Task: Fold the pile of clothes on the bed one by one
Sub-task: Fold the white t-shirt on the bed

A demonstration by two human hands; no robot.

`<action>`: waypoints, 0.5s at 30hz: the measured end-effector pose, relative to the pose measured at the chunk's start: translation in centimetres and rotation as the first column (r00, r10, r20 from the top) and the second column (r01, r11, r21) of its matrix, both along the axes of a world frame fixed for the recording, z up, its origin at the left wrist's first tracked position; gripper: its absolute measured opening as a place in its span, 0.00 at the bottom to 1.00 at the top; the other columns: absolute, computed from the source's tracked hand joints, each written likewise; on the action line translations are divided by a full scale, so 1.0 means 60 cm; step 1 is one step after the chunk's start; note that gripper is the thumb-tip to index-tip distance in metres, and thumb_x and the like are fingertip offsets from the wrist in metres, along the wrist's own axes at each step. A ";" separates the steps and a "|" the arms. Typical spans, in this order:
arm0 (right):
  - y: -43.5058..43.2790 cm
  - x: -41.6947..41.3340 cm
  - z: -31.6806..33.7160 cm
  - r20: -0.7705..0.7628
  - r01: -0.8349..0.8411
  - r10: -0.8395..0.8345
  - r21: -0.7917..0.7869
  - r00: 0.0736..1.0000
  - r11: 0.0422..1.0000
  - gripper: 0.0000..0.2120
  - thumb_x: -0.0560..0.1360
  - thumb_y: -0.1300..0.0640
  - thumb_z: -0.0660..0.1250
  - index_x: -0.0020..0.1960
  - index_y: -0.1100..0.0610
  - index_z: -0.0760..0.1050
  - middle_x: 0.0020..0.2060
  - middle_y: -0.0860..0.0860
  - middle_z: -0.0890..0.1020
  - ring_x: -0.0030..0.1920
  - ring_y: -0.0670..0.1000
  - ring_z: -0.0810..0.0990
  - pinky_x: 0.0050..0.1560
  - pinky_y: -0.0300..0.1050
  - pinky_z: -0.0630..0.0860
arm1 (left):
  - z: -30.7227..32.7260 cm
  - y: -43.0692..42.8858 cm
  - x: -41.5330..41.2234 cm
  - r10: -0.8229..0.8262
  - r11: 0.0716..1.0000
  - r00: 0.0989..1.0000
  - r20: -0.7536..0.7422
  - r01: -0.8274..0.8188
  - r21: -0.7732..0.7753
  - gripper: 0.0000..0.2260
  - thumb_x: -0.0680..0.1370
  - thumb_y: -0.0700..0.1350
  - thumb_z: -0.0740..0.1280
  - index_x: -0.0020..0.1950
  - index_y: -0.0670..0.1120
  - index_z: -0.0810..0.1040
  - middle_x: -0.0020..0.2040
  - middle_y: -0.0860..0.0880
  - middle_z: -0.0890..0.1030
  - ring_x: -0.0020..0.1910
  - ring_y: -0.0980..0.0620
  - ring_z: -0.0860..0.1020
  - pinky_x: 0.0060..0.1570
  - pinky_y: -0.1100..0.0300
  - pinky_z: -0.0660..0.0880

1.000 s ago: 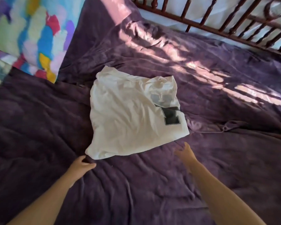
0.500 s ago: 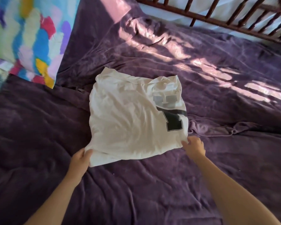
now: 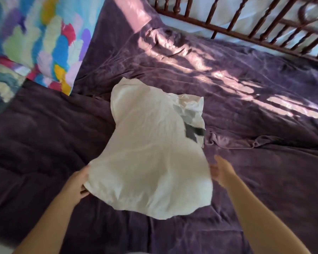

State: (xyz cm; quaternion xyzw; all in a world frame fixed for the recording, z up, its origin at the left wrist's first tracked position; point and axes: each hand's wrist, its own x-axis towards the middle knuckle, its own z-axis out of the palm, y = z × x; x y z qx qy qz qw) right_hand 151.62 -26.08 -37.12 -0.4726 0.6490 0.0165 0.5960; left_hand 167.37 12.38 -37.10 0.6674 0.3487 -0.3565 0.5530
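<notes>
In the middle of the bed, on the purple blanket (image 3: 246, 189), sits the white shirt (image 3: 151, 162), folded into a rough rectangle. Its far end rests on the blanket while its near edge is raised and billowing toward the camera. The left hand (image 3: 79, 182) is at the near left corner, fingers curled round the cloth, and that's a firm grip. Over on the other side, the right hand (image 3: 223, 171) is just beside the near right edge of the shirt, thumb pointing up, but it's blurred, and I can't tell whether those fingers pinch the fabric or merely touch it. A dark printed letter (image 3: 195, 133) shows on the shirt's right side, partly wrapped round the fold. Up at far left, a bright multicoloured pillow (image 3: 40, 39) leans on the blanket. Along the far right runs the brown spindle bed rail (image 3: 246, 24), and bars of sunlight stripe the wrinkled blanket below it.
</notes>
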 end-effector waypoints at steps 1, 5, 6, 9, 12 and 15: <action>0.018 -0.023 -0.022 -0.082 -0.048 0.044 -0.043 0.996 0.998 0.06 0.79 0.55 0.59 0.52 0.57 0.71 0.40 0.54 0.73 0.36 0.51 0.71 0.38 0.41 0.67 | -0.018 0.002 -0.015 -0.038 0.999 0.999 0.014 0.038 0.005 0.16 0.78 0.51 0.63 0.64 0.47 0.71 0.62 0.47 0.74 0.62 0.43 0.72 0.62 0.47 0.67; 0.090 -0.109 -0.091 -0.312 -0.374 0.340 -0.055 0.887 0.926 0.26 0.76 0.58 0.66 0.70 0.66 0.63 0.57 0.61 0.73 0.51 0.56 0.76 0.52 0.46 0.70 | -0.067 0.014 -0.067 -0.094 0.992 0.995 0.022 0.092 0.088 0.21 0.77 0.42 0.66 0.69 0.44 0.66 0.65 0.44 0.72 0.65 0.42 0.70 0.61 0.48 0.67; 0.106 -0.124 -0.098 -0.294 -0.385 0.360 -0.029 0.885 0.922 0.28 0.75 0.60 0.68 0.70 0.67 0.63 0.58 0.61 0.73 0.56 0.57 0.75 0.53 0.47 0.70 | -0.070 0.014 -0.071 -0.079 0.991 0.996 0.032 0.075 0.113 0.20 0.77 0.41 0.66 0.68 0.44 0.66 0.65 0.43 0.72 0.65 0.42 0.70 0.60 0.49 0.67; 0.140 -0.151 -0.116 -0.230 -0.384 0.373 -0.006 0.899 0.923 0.25 0.70 0.67 0.71 0.64 0.66 0.68 0.55 0.59 0.77 0.52 0.57 0.77 0.47 0.46 0.75 | -0.072 0.001 -0.067 -0.039 0.999 0.999 -0.031 0.040 0.033 0.17 0.77 0.42 0.65 0.66 0.44 0.69 0.62 0.43 0.74 0.64 0.42 0.71 0.59 0.50 0.67; 0.154 -0.148 -0.115 -0.184 -0.208 0.213 0.045 0.960 0.977 0.15 0.71 0.69 0.69 0.56 0.64 0.70 0.43 0.59 0.79 0.34 0.52 0.79 0.26 0.37 0.71 | -0.072 -0.019 -0.060 0.085 0.992 0.986 -0.147 -0.097 -0.080 0.14 0.79 0.40 0.63 0.64 0.42 0.71 0.59 0.43 0.74 0.63 0.42 0.72 0.62 0.50 0.66; 0.159 -0.130 -0.103 -0.113 -0.081 0.097 0.137 0.989 0.987 0.04 0.73 0.67 0.67 0.44 0.64 0.72 0.29 0.56 0.73 0.18 0.45 0.67 0.17 0.33 0.59 | -0.061 -0.037 -0.060 0.125 0.984 0.969 -0.214 -0.149 -0.100 0.01 0.78 0.40 0.62 0.49 0.44 0.73 0.53 0.43 0.75 0.49 0.46 0.75 0.49 0.53 0.71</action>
